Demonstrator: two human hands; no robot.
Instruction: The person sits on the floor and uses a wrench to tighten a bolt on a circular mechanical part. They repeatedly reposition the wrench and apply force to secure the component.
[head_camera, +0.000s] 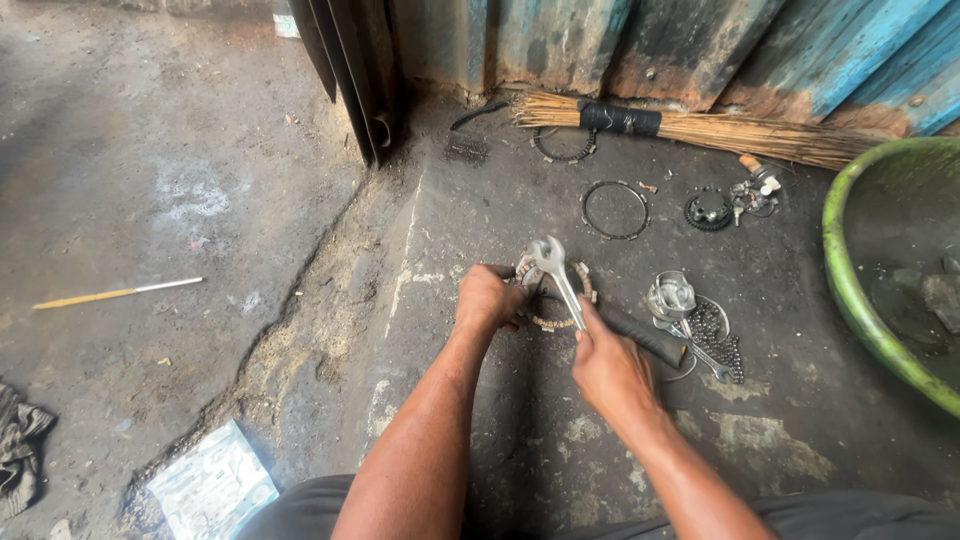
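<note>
Nearest, low in view: two bare forearms reach out over a stained concrete floor (250, 200). Right hand (612, 372) clenched round the shank of a silver open-ended spanner (556, 272), head tilted up and away. Left hand (488, 300) closed on the edge of a toothed clutch ring (572, 322) lying on the floor, ring partly hidden under both hands. Spanner crosses over the ring. Just right of it: a black-handled tool (648, 340), a shiny piston (670, 296), a heap of chain (718, 338). Left, near: plastic packet (212, 486). Farther left: thin stick (116, 293). Beyond: two loose rings (614, 209), small parts, green basin (850, 280) at right edge. Farthest: straw broom (700, 128) against blue corrugated wall (560, 40).
</note>
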